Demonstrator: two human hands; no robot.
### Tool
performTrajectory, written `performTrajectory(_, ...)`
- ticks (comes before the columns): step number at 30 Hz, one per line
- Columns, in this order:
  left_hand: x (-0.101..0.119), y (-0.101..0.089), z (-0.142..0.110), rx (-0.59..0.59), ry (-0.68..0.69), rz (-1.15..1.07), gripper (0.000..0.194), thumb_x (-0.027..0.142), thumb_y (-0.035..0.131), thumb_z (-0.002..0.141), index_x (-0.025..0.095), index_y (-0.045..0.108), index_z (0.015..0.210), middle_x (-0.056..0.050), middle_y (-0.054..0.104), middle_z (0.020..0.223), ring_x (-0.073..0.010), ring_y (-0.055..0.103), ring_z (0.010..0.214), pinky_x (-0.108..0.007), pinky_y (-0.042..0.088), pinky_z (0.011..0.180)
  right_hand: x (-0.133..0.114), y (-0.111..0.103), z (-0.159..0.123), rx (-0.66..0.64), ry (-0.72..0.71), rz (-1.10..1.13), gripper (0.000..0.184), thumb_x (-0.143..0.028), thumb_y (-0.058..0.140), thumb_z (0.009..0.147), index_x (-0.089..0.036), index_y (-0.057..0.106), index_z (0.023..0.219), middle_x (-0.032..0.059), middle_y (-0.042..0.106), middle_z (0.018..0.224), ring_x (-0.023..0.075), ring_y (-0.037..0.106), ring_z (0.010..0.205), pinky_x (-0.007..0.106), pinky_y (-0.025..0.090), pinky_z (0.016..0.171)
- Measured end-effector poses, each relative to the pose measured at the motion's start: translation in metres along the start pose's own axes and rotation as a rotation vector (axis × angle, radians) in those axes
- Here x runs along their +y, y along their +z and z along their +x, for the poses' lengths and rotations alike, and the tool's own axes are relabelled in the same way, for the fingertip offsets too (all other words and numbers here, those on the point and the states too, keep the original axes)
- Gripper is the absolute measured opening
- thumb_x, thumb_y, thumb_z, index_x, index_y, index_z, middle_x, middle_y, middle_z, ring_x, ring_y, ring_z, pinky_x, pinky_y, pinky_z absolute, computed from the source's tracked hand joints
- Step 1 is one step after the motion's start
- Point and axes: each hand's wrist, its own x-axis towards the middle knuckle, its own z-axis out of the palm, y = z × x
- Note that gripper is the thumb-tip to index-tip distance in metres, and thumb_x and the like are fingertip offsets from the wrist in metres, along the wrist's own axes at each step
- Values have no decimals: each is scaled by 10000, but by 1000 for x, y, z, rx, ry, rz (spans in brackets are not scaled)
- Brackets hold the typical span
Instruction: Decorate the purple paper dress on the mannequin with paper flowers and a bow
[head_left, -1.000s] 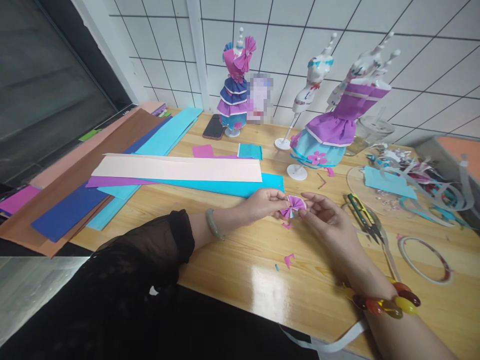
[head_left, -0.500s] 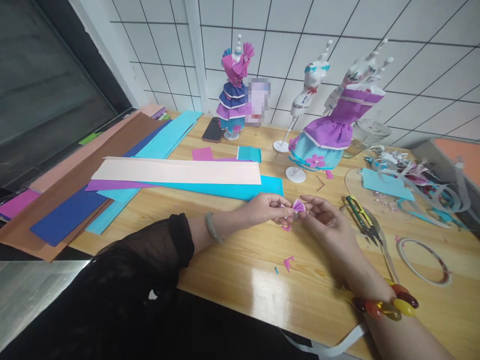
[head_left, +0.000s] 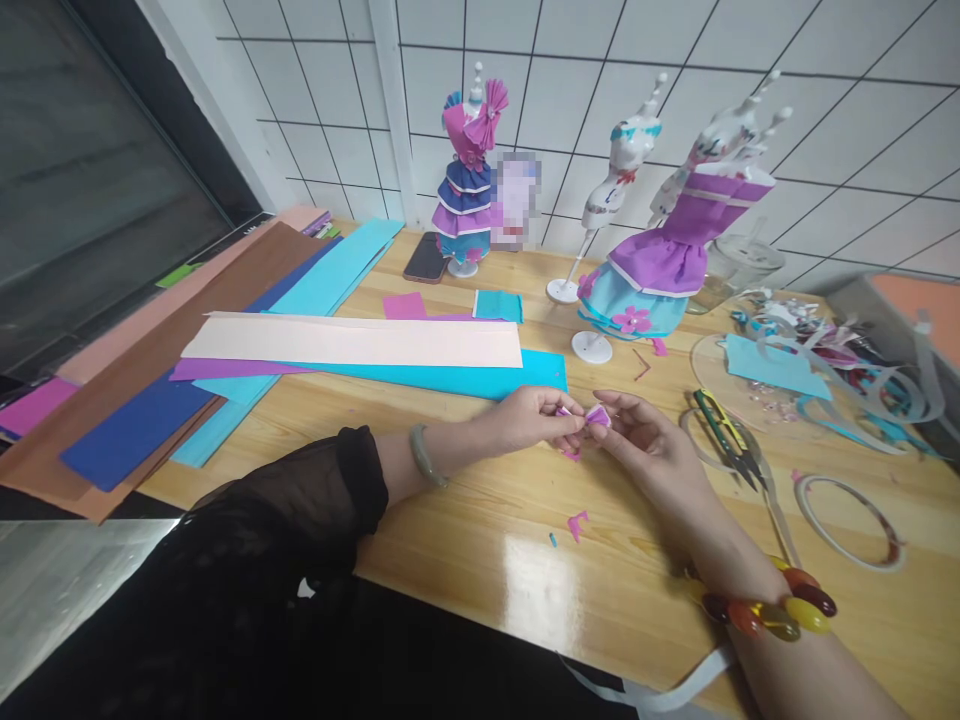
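A small pleated purple paper bow [head_left: 598,416] is pinched between my two hands just above the table. My left hand [head_left: 534,416] grips its left side with thumb and fingertips closed. On the other side, the thumb and fingers of my right hand [head_left: 651,440] hold the fanned part. Pink paper scraps [head_left: 577,526] lie on the wood below. Yellow-and-black thread snips [head_left: 726,438] rest to the right of my right hand, beside a roll of double-sided tape [head_left: 849,522].
Long crepe paper strips [head_left: 352,340] in several colours cover the left side. Small dress forms stand at the back, one in a purple and blue dress [head_left: 660,240], another in a tiered dress [head_left: 465,190]. A phone [head_left: 426,258] lies behind. Ribbons and trimmings [head_left: 847,350] crowd the right.
The bow has turned slightly between my fingers, and its fanned folds look more closed up. Both hands have stayed in nearly the same place.
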Motion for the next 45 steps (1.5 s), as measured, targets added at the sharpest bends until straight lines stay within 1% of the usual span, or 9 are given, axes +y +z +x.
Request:
performTrajectory(4,-1,2,-1,-24,20,18,376,393,673,688,86,579,885,-62,631,745,-109,604,680,-304,492,721,-1,-1,0,60,23,2,345,-386,675,726,-242,605,1032,31,638,838,165,612,760,327,515,745)
performTrajectory(10,-6,-3,3,22,20,-84,544,335,717,658,137,483,1107,-101,638,902,-132,621,720,-334,500,693,8,-7,4,151,62,164,342,-332,694,716,-243,611,1035,2,600,782,132,593,691,288,498,698)
performTrajectory(18,1,-2,1,62,-4,-136,373,347,719,652,91,556,869,-83,644,801,-130,622,716,-328,480,732,13,-6,6,97,106,224,358,-337,709,693,-239,613,1024,18,641,823,144,616,691,299,503,692)
performTrajectory(22,5,-3,0,87,-33,-124,283,309,681,704,100,556,849,-70,644,777,-112,613,676,-319,477,720,10,-6,4,127,81,143,310,-376,678,722,-243,632,999,22,656,850,141,612,704,279,495,680)
performTrajectory(25,5,-4,0,49,-29,-61,256,303,660,723,98,557,836,-62,637,750,-111,612,644,-289,473,666,5,-5,1,171,64,61,265,-393,656,740,-227,651,947,39,664,894,153,609,767,274,480,712)
performTrajectory(33,-8,-5,3,-51,17,-3,328,337,665,713,101,532,897,-61,646,747,-104,615,617,-246,474,609,-10,2,-1,46,92,-127,246,-425,667,713,-181,640,706,32,650,708,140,563,644,253,446,627)
performTrajectory(36,-9,-4,4,-56,11,-9,359,325,679,701,103,521,935,-64,649,748,-108,617,611,-256,479,613,-8,1,-1,26,96,-111,251,-427,670,706,-179,631,704,25,636,687,128,548,632,240,431,611)
performTrajectory(40,-10,-4,5,-13,-2,-75,417,302,708,669,105,494,967,-71,653,759,-127,628,626,-284,489,628,-5,-1,-1,65,125,-66,266,-437,674,694,-178,640,747,32,643,706,132,549,637,245,426,604)
performTrajectory(45,-9,-5,4,-21,4,-101,387,299,687,691,112,484,962,-87,658,809,-143,639,677,-307,499,660,-5,-1,-2,106,140,-75,274,-441,672,693,-175,641,750,35,638,711,129,537,618,244,414,576)
